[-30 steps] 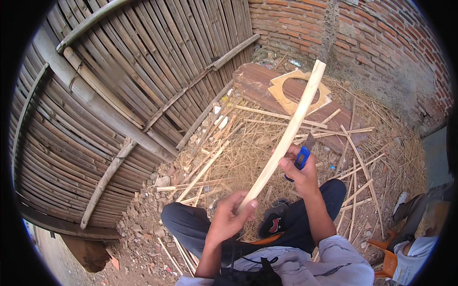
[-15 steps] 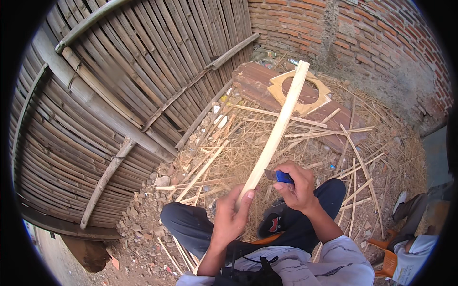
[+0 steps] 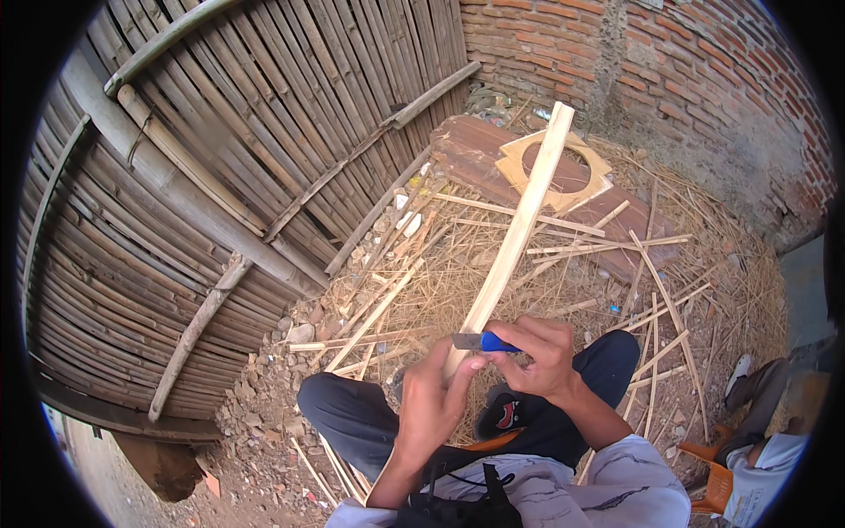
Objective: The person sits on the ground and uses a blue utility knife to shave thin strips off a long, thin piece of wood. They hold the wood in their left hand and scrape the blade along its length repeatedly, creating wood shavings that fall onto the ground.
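Note:
A long pale strip of split bamboo or wood [image 3: 521, 231] slants up and away from my lap. My left hand [image 3: 429, 396] is closed round its lower end. The blue-handled knife [image 3: 498, 341] sits in my right hand [image 3: 539, 356], fingers wrapped on the handle. Its short, wide blade [image 3: 466, 341] points left and lies across the strip, just above my left thumb. Whether the edge has entered the strip cannot be made out. Both hands are close together over my crossed legs [image 3: 352, 414].
Cut strips [image 3: 669, 308] and straw [image 3: 458, 273] litter the ground ahead. A brown board [image 3: 475, 154] bears a square wooden frame with a round hole [image 3: 594, 180]. A bamboo wall [image 3: 220, 167] rises left, a brick wall [image 3: 704, 97] behind. Another person [image 3: 766, 466] sits at right by an orange chair [image 3: 717, 480].
My right hand has moved left and slightly down, bringing the knife blade from beside the strip onto it. The strip's far end has risen slightly and shifted right.

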### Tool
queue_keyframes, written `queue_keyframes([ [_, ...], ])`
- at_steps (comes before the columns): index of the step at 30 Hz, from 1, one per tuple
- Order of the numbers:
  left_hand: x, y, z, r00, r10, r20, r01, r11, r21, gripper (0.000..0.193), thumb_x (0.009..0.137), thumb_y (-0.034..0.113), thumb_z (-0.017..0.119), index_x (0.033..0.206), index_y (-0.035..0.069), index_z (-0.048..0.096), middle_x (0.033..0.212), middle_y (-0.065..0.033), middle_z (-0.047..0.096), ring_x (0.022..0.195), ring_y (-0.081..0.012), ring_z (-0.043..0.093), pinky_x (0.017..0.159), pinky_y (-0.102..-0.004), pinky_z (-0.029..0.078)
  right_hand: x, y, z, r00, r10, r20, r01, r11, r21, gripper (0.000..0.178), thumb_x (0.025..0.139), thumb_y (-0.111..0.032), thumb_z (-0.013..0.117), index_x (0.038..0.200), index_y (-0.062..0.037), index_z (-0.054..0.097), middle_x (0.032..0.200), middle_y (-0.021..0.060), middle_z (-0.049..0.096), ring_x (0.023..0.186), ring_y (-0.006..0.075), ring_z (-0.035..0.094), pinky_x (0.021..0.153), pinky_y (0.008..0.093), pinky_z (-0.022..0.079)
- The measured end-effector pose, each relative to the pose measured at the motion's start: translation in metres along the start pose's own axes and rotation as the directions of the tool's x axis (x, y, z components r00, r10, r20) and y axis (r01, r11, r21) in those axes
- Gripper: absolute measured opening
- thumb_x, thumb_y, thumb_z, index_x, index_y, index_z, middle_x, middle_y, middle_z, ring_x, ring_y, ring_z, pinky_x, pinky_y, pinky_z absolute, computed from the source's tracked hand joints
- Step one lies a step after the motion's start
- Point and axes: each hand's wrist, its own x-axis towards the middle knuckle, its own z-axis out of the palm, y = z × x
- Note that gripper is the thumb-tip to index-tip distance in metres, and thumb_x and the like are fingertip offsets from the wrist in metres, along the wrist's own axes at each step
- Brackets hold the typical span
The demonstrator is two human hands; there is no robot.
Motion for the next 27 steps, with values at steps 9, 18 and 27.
queue_keyframes([
  [9, -0.004, -0.021, 0.000, 0.987, -0.139, 0.078, 0.150, 0.976, -0.159, 0.023, 0.111, 0.022, 0.068, 0.118, 0.001, 0.074, 0.084, 0.0061, 0.063, 0.076, -0.0031, 0.048, 0.064, -0.0241, 0.040, 0.001, -0.004, -0.001, 1.000, -0.011, 0.012, 0.011, 0.997, -0.074, 0.030, 0.085, -0.031, 0.087, 0.108, -0.0132, 0.082, 0.071, 0.0019, 0.065, 0.057, 0.0222, 0.064, 0.052, 0.0360, 0.048],
  [18, -0.017, -0.031, -0.011, 0.952, -0.259, 0.166, 0.271, 0.961, -0.056, 0.028, 0.112, 0.028, 0.066, 0.114, 0.002, 0.077, 0.077, 0.0036, 0.061, 0.067, -0.0041, 0.049, 0.058, -0.0261, 0.042, 0.008, 0.019, -0.012, 0.979, 0.160, -0.126, -0.175, 0.977, -0.117, 0.027, 0.088, -0.022, 0.088, 0.107, -0.0046, 0.082, 0.081, 0.0110, 0.076, 0.067, 0.0227, 0.073, 0.062, 0.0340, 0.055],
  [27, -0.057, -0.081, -0.026, 0.918, -0.286, 0.276, 0.346, 0.917, -0.199, 0.038, 0.116, 0.033, 0.057, 0.105, 0.001, 0.073, 0.071, 0.0044, 0.053, 0.064, -0.0041, 0.049, 0.057, -0.0256, 0.045, 0.034, 0.114, -0.066, 0.799, 0.475, -0.368, -0.495, 0.868, 0.045, 0.034, 0.104, -0.026, 0.077, 0.121, 0.0034, 0.078, 0.090, 0.0076, 0.078, 0.080, 0.0104, 0.067, 0.071, 0.0300, 0.053],
])
